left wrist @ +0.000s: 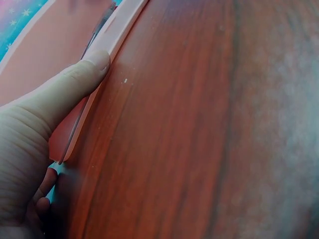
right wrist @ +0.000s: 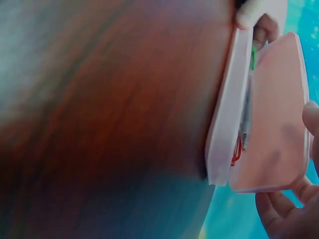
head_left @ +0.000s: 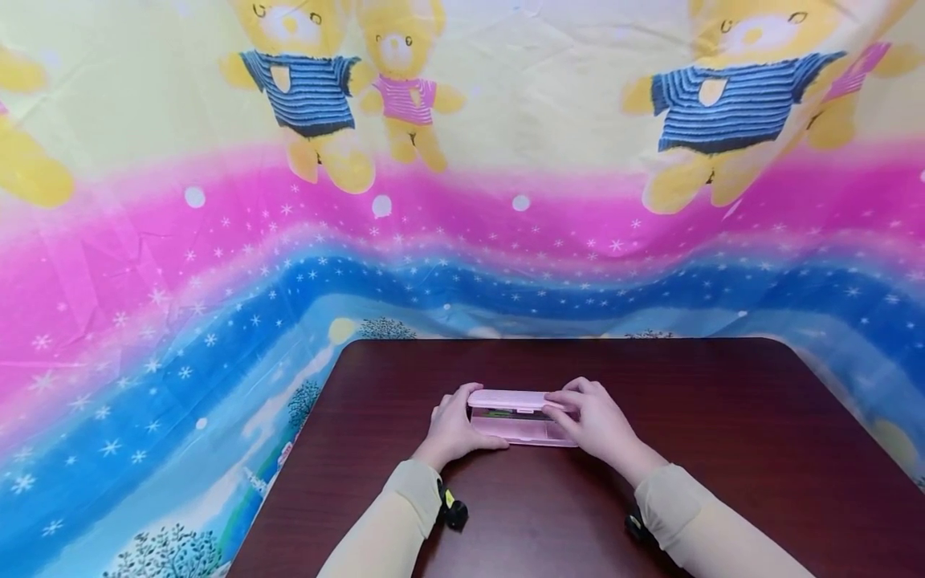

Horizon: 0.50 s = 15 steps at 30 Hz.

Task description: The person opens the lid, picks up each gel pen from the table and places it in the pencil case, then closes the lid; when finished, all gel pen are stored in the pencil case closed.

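Pink pencil case (head_left: 522, 416) lengthwise left-right between both hands, lid ajar.

I had a dark reddish-brown wooden table (head_left: 723, 417) under me, its corners rounded. Right on it sat a pink pencil case (head_left: 520, 417), near the middle, its lid partly raised. Cartoon-bear fabric (head_left: 181, 321) lay behind and beside the table.
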Motion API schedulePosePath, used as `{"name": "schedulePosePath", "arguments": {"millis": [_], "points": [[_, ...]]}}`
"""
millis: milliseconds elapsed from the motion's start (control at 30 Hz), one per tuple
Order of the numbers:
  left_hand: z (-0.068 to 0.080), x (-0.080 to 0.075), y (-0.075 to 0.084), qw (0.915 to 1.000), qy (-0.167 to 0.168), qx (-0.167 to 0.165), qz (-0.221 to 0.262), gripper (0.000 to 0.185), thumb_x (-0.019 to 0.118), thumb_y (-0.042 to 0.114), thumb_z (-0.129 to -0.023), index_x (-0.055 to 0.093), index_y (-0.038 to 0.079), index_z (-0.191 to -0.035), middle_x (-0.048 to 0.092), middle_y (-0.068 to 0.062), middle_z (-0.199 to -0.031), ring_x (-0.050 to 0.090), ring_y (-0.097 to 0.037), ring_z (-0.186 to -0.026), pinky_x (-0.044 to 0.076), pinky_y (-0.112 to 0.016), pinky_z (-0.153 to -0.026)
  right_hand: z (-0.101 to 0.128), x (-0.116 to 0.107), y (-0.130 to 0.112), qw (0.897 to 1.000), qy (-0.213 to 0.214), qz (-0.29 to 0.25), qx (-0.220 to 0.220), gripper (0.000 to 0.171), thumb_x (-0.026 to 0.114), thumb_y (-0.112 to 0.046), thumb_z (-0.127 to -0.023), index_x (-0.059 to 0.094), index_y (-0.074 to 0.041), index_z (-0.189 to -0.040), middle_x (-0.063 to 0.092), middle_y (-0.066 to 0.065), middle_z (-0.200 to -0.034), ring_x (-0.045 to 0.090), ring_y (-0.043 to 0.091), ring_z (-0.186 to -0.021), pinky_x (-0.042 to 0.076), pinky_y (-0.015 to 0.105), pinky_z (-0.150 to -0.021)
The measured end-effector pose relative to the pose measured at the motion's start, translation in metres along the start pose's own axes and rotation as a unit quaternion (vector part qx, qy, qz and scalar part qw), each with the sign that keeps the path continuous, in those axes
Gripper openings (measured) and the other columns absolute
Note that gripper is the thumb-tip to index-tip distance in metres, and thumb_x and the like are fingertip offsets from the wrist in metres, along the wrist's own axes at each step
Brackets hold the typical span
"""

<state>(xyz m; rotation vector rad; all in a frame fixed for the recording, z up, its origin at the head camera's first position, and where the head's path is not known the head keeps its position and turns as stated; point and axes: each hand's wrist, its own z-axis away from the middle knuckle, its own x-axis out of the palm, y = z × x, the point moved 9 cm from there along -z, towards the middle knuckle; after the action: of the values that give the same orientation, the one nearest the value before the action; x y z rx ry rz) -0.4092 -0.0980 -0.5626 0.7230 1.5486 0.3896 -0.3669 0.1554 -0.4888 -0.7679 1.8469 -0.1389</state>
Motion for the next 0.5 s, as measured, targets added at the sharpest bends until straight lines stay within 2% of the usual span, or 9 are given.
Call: {"name": "schedulePosePath", "arguments": {"millis": [200,500], "points": [[0.001,0.001,0.001,0.9999,-0.005,0.014,-0.008,0.120,0.102,0.071,-0.058,0.053,0.025,-0.159,0.066,0.001,-0.149,0.057,-0.024,-0.131,0.044,-0.051,-0.113,0.009,0.005,-0.007,0.998,-0.024,0.040,-0.035,0.033,0.089,-0.031,-0.094,0.085,-0.025,-0.126,0.070,0.001,-0.114,0.061,0.024,-0.107,0.057,0.047,-0.090],[0.000,0.003,0.003,0.9989,-0.015,0.034,-0.027,0.118,0.099,0.072,-0.062,0.054,0.022,-0.159,0.065,0.000,-0.154,0.056,-0.026,-0.134,0.044,-0.052,-0.113,0.015,0.014,-0.009,0.993,-0.056,0.088,-0.054,0.038,0.089,-0.038,-0.093,0.084,-0.030,-0.130,0.067,-0.002,-0.111,0.055,0.019,-0.105,0.055,0.041,-0.088]]}}
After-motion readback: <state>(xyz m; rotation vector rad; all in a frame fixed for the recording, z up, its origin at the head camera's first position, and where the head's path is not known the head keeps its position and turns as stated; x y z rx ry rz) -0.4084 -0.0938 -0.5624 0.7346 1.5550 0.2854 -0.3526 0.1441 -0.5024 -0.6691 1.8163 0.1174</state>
